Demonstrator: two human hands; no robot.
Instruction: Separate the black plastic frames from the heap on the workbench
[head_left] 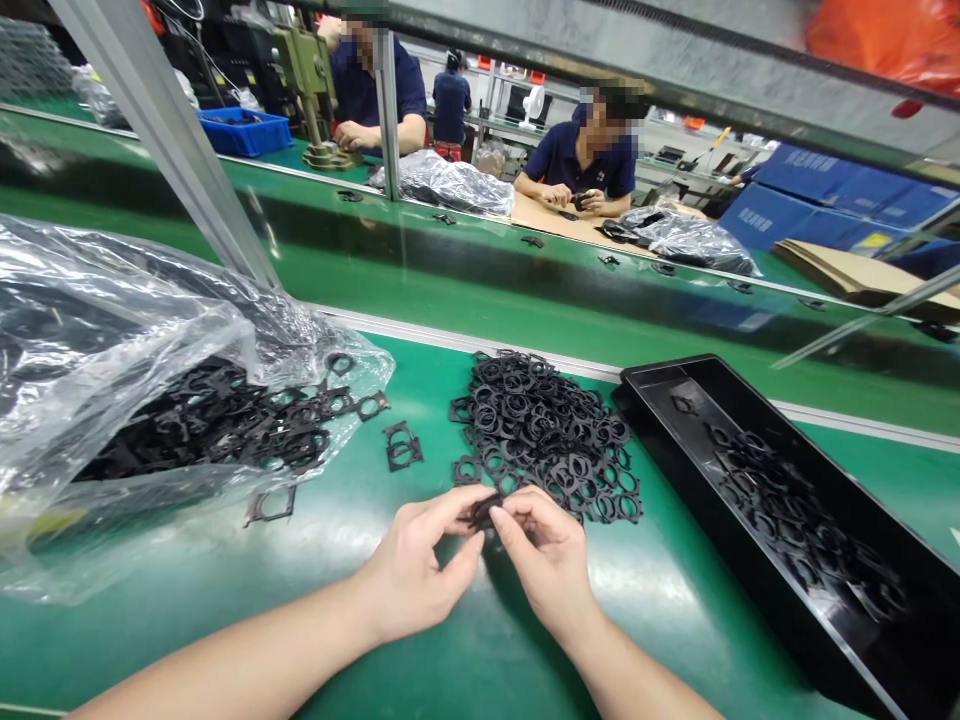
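Between my two hands is a small black plastic part [486,511], partly covered by fingers. My left hand [424,560] pinches its left side, thumb below and fingers above. From the right, my right hand [546,550] grips it between thumb and curled fingers. Just beyond them lies a heap of black plastic ring frames [544,425] on the green worktop. A clear plastic bag [187,340] lies open at the left, with many black frames [225,425] spilling out of its mouth. One or two loose frames [403,447] rest between bag and heap.
On the right stands a long black tray [787,620] with black rings inside. Behind the worktop runs a green conveyor belt [480,285] carrying scattered black parts. A metal post [169,130] slants up at the left. Co-workers sit across the belt, near a blue bin [247,132].
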